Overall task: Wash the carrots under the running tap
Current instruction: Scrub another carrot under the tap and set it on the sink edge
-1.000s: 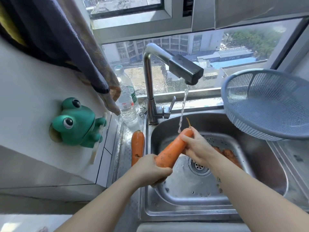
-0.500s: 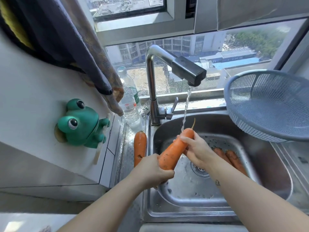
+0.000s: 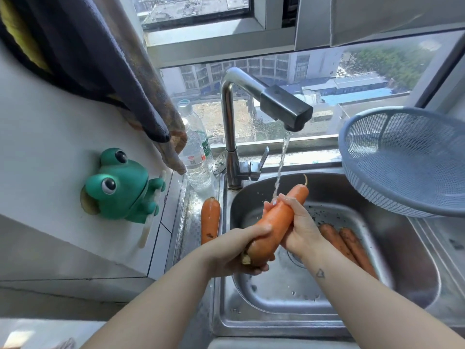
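A thick orange carrot (image 3: 278, 219) is held slanted over the steel sink (image 3: 415, 280), its thin tip up under the water stream from the tap (image 3: 284, 107). My left hand (image 3: 236, 250) grips its stem end. My right hand (image 3: 299, 227) wraps around its upper half, fingers in the stream. Two dirty carrots (image 3: 348, 244) lie in the sink basin at the right. Another carrot (image 3: 210, 219) lies on the steel ledge left of the sink.
A blue mesh colander (image 3: 407, 159) overhangs the sink's right side. A plastic water bottle (image 3: 195, 152) stands by the tap base. A green frog holder (image 3: 123, 185) sticks to the left wall, with cloths (image 3: 120, 71) hanging above it.
My right hand has slid down from the carrot's tip to its upper half, leaving the tip bare. The carrot has tilted a little more upright under the stream.
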Tool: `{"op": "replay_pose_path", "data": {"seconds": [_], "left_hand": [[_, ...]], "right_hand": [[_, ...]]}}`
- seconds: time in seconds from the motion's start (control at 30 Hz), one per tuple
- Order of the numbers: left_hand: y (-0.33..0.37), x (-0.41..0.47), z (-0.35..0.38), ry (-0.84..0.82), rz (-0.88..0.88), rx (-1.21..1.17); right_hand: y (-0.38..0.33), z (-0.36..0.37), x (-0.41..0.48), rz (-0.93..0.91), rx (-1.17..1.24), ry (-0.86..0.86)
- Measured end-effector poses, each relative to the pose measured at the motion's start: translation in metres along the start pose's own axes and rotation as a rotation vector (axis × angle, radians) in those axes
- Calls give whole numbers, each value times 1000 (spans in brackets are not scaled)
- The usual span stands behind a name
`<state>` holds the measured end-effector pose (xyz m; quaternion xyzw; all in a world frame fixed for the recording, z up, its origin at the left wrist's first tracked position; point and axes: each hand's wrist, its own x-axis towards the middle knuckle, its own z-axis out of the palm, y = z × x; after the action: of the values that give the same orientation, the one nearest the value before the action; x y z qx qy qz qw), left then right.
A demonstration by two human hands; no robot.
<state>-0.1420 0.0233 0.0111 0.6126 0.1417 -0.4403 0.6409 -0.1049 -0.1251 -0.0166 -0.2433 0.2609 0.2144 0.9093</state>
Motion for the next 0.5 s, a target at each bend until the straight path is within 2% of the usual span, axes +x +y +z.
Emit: {"op": "replay_pose_path", "data": {"seconds": [0.13,0.27,0.4,0.5], "left_hand": [[14,13,7,46,-83,-163],[19,36,14,224,-152,-464],[20,58,26,304,-15,-918],[25,71,38,343,136,-1076]], "right_hand": [[-15,4,-7,-41,-80,-4],[-29,6,-10,-290,-226,71],[-38,6,-14,-443,-294,75],[-35,-7,-17,-379,-353,134]]}}
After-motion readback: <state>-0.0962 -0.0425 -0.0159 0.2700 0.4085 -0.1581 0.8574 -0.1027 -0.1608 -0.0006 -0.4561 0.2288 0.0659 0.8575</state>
